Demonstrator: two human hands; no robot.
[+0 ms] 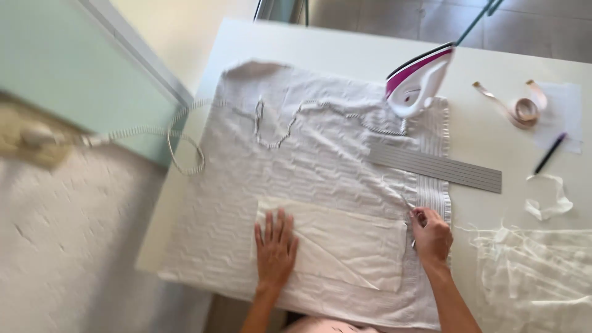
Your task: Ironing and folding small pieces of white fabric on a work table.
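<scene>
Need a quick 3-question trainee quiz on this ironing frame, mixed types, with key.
1. True or false: the left hand lies flat on the folded white fabric piece.
2. Where does the iron stand: A on the floor, B upright at the towel's far right corner, C on the tape measure?
3. What long grey thing lies just beyond the right hand?

Key: 1 true; 2 B; 3 the ruler.

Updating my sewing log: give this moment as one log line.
left hand: flat on fabric piece | right hand: pinching its right edge | iron: upright, behind | ruler: on towel
</scene>
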